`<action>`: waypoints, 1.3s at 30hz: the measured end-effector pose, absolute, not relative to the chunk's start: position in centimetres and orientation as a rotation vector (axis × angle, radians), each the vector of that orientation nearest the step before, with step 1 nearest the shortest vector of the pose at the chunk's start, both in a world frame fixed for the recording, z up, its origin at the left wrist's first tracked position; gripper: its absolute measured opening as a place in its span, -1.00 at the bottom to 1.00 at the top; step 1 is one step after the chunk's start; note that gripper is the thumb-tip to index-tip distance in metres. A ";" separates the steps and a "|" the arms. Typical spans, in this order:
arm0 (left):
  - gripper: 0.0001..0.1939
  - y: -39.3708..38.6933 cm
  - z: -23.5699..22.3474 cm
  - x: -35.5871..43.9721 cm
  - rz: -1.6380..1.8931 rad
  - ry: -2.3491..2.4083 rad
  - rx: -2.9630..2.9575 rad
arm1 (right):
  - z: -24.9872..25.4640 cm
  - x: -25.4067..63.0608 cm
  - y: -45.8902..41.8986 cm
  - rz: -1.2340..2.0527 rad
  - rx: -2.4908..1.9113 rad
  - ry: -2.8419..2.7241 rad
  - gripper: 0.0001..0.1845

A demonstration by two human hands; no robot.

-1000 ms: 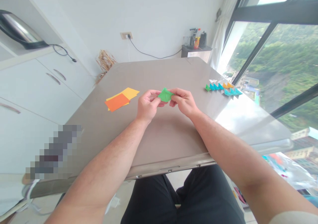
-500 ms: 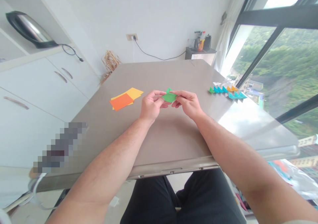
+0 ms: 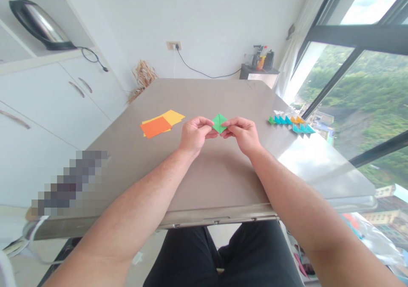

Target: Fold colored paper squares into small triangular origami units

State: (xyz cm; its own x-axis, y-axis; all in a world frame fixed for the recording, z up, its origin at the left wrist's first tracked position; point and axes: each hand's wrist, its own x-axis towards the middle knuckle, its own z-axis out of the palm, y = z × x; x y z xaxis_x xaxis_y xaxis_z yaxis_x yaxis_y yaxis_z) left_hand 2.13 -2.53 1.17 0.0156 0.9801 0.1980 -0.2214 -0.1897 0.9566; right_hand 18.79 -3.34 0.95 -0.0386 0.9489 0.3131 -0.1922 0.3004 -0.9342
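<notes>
A green folded paper (image 3: 219,122), diamond-shaped with a crease down its middle, is held up above the table between both hands. My left hand (image 3: 195,134) pinches its left corner between thumb and fingers. On the opposite corner, my right hand (image 3: 244,133) has the same kind of pinch. To the left lie an orange paper sheet (image 3: 155,128) and yellow paper sheets (image 3: 174,117), partly overlapping. Over at the right stand several small folded paper boats: a green boat (image 3: 271,120), blue boats (image 3: 282,120) and orange boats (image 3: 297,120).
The grey-brown table (image 3: 204,168) spans the space before me. A kettle (image 3: 41,26) sits on a shelf at the left. A low cabinet (image 3: 259,75) with bottles stands behind the table's far right corner. Windows (image 3: 344,79) line the right side.
The green paper has gone from a wide, flattened shape with a peak to an upright diamond with a clear middle crease. Both hands still grip it. The view has shifted slightly.
</notes>
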 end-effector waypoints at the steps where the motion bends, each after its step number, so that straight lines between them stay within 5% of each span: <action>1: -0.90 -2.5 1.2 2.1 1.419 0.916 1.196 | 1.0 18.8 -3.3 1.112 -0.815 -1.250 -0.87; 11: -0.92 -2.5 1.1 2.1 1.429 0.940 1.235 | 0.9 18.8 -3.3 1.112 -0.868 -1.268 -0.87; 18: -0.66 -2.7 1.0 2.3 1.502 0.970 1.347 | 1.1 18.6 -3.7 1.072 -0.902 -1.338 -0.88; 23: -0.56 -2.5 0.8 2.5 1.552 0.973 1.375 | 1.3 18.2 -3.8 1.040 -0.925 -1.296 -0.49; 27: -0.56 -2.5 0.5 2.7 1.529 0.923 1.439 | 0.8 18.1 -3.4 0.984 -1.037 -1.365 -0.74; 39: -0.52 -2.8 0.2 3.2 1.524 0.852 1.522 | 0.7 18.1 -3.4 0.971 -1.062 -1.378 -0.83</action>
